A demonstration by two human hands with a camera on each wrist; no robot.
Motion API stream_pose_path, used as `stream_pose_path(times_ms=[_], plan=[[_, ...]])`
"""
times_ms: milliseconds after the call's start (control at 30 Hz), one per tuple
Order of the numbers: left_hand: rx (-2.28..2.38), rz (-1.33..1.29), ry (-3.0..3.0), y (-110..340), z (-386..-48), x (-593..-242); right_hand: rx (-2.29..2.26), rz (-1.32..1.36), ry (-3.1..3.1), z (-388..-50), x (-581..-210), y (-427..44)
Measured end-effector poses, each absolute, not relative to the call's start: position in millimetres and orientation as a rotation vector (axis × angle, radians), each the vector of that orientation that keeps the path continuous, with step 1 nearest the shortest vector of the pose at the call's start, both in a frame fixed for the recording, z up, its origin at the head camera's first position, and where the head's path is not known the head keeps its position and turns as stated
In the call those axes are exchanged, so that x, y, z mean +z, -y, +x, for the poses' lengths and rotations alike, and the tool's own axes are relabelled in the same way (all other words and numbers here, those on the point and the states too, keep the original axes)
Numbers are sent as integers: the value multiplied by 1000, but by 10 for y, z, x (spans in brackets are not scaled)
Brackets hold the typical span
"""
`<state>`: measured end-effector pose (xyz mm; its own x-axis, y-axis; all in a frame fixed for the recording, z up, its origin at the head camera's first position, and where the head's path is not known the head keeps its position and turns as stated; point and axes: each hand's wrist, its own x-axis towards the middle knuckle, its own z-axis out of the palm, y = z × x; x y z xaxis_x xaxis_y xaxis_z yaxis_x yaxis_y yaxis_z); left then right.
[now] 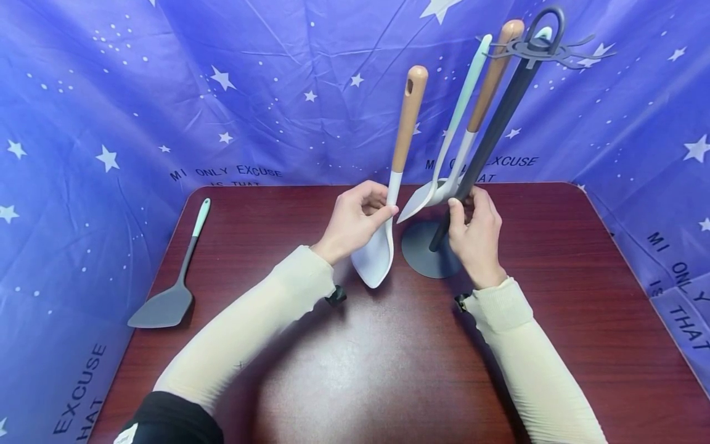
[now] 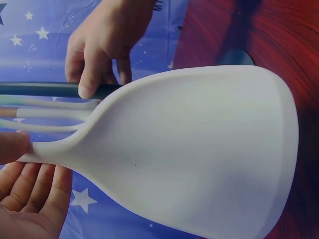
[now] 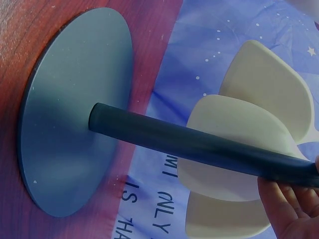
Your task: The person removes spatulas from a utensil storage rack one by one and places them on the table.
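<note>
My left hand [image 1: 355, 217] pinches a white spatula [image 1: 376, 262] at its neck, just above the broad head. Its wooden handle [image 1: 409, 123] points up and leans slightly right. In the left wrist view the spatula's wide head [image 2: 199, 149] fills much of the picture. The right hand [image 1: 478, 237] grips the dark pole [image 1: 501, 123] of a utensil stand low down, to the right of the spatula. White-headed utensils hang from the stand, one with a mint handle [image 1: 465, 92] and one with a wooden handle [image 1: 490, 92]. Another mint-coloured handle tip shows behind the pole's top.
A dark grey spatula [image 1: 166, 305] with a mint handle lies at the table's left edge. The stand's round base [image 3: 75, 114] sits on the reddish-brown table [image 1: 344, 370]. Its top carries thin hooks [image 1: 588, 52] below a loop. Blue star-printed cloth [image 1: 310, 55] surrounds the table.
</note>
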<state>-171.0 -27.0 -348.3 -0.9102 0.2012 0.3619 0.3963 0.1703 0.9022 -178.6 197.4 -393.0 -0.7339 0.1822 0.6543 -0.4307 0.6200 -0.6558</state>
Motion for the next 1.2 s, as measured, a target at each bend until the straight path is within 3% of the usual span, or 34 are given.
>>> stream_pose_path(times_ms=[1200], plan=[[-1675,-404,2423,735,-1617,-3688,1113,201,2130,-1789,-3937,-1974]])
